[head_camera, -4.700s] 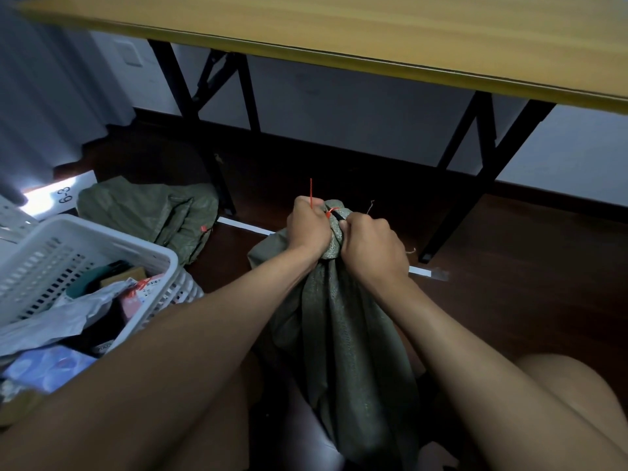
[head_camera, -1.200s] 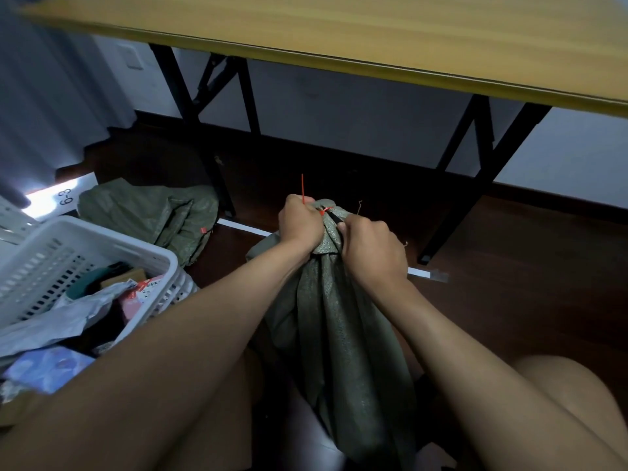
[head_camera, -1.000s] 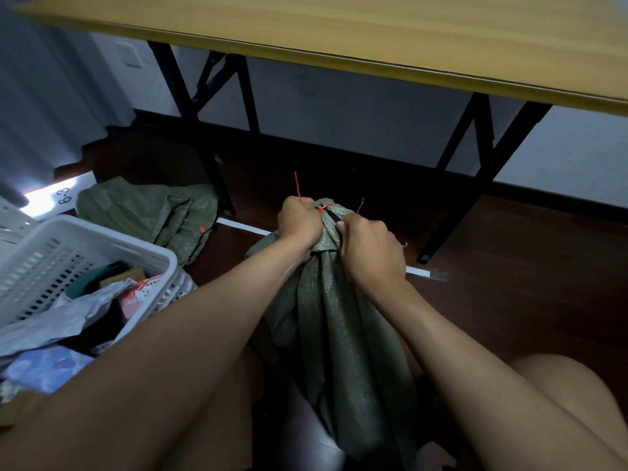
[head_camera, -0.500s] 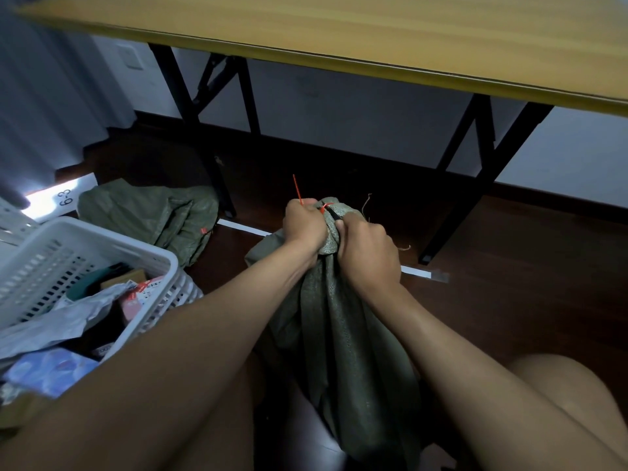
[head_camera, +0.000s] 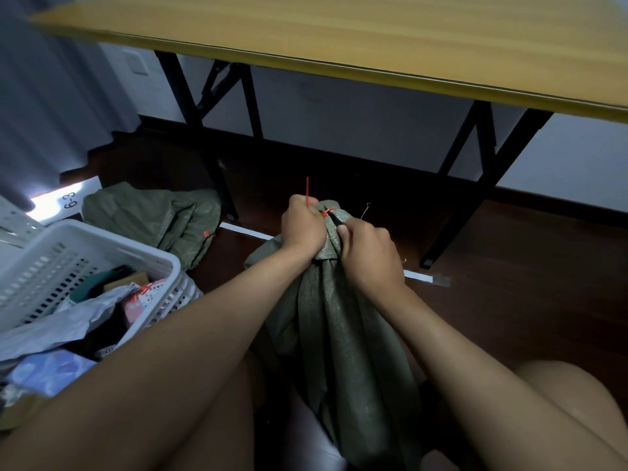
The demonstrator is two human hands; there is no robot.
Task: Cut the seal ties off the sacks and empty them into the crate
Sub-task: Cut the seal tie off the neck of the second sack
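Gripping sack (head_camera: 343, 334) neck (red tie (head_camera: 327, 212)): left hand (head_camera: 302, 229), right hand (head_camera: 368, 256).

Bare forearms (head_camera: 190, 355), no sleeves

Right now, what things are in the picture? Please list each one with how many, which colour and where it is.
sack: 1, green, upright between the knees, neck gathered
tie: 1, red, round the sack's neck, tail sticking up
tool: 1, dark, tip at the tie; its kind cannot be told
flat sack: 1, green, on the floor behind the crate
crate: 1, white, left, holding parcels
parcels: several, grey, blue, red-and-white, in the crate
label: 1, white, marked 6-3, far left floor
table: 1, yellow top, black legs, ahead
left hand: grips the sack's neck and the tie
right hand: holds the tool
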